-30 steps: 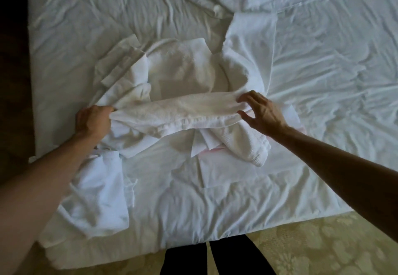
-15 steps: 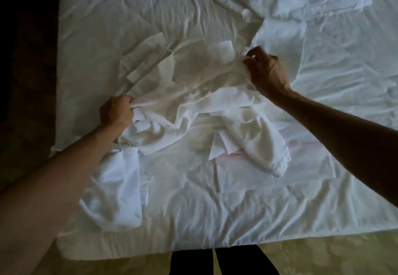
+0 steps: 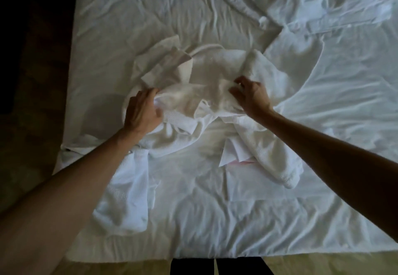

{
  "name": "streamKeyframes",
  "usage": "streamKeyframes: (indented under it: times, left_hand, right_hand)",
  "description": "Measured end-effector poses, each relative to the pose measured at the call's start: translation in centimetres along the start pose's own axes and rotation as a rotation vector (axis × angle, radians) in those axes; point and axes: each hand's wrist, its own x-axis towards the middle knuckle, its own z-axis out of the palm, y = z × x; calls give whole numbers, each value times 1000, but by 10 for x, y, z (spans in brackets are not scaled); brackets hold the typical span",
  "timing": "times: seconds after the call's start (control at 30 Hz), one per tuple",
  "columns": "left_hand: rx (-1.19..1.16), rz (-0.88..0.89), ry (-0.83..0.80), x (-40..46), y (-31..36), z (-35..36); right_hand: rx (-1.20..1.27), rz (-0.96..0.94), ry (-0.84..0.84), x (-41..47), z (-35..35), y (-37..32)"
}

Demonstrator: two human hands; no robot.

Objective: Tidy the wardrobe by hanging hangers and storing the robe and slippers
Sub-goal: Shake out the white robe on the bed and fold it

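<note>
You are working in dim light that is falling from the upper right, leaving the bed sheet [image 3: 323, 102] pale bluish there. Your forearms are showing dark, the left edge is sinking into black, and the wide lens is bending the bed's edges.
</note>
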Motion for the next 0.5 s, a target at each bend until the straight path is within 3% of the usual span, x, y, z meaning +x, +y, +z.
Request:
streamKeyframes:
  times: [0.13,0.27,0.5]
  left_hand:
    - [86,222,146,-4,6,4]
    - [123,324,148,0,8,7]
    - [0,42,-37,16,23,-42]
  right_hand:
    - [-93,-125,-52,-27,5,18]
    - [-331,-224,25,-42,-11,41]
    - [-261,-51,52,-20,-68,20]
